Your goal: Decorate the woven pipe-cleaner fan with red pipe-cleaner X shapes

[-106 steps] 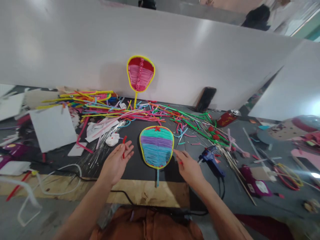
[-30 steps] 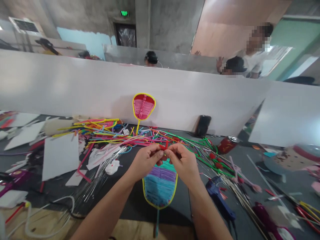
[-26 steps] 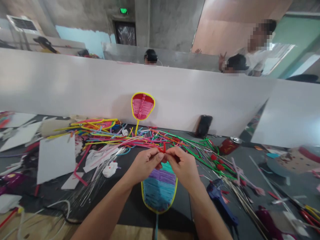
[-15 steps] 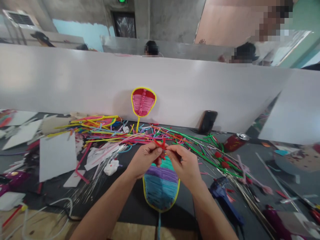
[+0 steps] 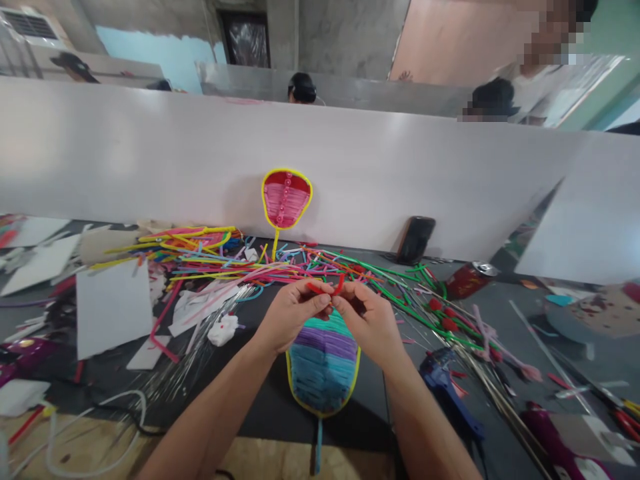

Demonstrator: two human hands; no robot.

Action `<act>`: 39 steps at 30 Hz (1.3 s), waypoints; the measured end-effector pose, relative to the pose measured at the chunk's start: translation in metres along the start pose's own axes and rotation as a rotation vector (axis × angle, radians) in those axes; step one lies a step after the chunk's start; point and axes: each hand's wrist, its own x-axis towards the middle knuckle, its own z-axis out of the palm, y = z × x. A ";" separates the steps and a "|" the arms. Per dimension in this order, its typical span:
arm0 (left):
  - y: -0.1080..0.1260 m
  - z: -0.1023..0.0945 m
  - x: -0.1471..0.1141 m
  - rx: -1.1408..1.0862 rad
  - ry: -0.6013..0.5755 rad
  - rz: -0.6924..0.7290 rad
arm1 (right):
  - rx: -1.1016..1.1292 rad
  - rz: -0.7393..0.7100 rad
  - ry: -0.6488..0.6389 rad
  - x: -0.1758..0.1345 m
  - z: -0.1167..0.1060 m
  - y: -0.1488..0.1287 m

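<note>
Two-handed pinch above a striped fan, as seen by a bystander. The left hand (image 5: 294, 317) and right hand (image 5: 367, 323) meet fingertip to fingertip, each with thumb and fingers closed on a short red strip (image 5: 341, 285); neither is released, though the fingers mask the strip's middle. One red end points leftward from the pinch, over the left fingers; the other rises at the right fingertips, so the strip appears bent, its long axis running roughly across the person's front. The key relation, in my judgement, is that of pinch to fan: the striped fan (image 5: 324, 370) lies below the grip and extends from it toward the person, long axis at right angles to the line of the strip, light-blue handle (image 5: 319, 448) at the near end. Its far, wide edge is hidden behind the hands; the height of the strip above it cannot be told. Neither hand is clearly nearer, as the fan is roughly centred between the wrists. Left of the grip, a white clump (image 5: 223, 330); right, beyond the right wrist, a blue glue gun (image 5: 449, 393); farther off, a pink fan (image 5: 287, 203) against a white panel (image 5: 165, 160).
</note>
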 end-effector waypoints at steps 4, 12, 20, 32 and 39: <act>-0.003 0.002 0.001 -0.009 0.026 0.071 | 0.007 -0.056 0.021 0.000 0.001 -0.002; -0.003 0.000 0.001 0.065 0.009 0.019 | 0.058 -0.056 0.019 0.000 0.000 -0.001; 0.001 0.000 0.000 0.143 -0.027 -0.011 | 0.091 -0.068 0.004 0.000 -0.001 0.000; 0.002 0.001 -0.001 0.007 -0.056 -0.146 | -0.215 -0.465 -0.008 0.004 -0.015 0.005; 0.003 0.003 -0.001 -0.099 -0.064 -0.161 | -0.568 -0.718 0.113 0.005 -0.015 0.013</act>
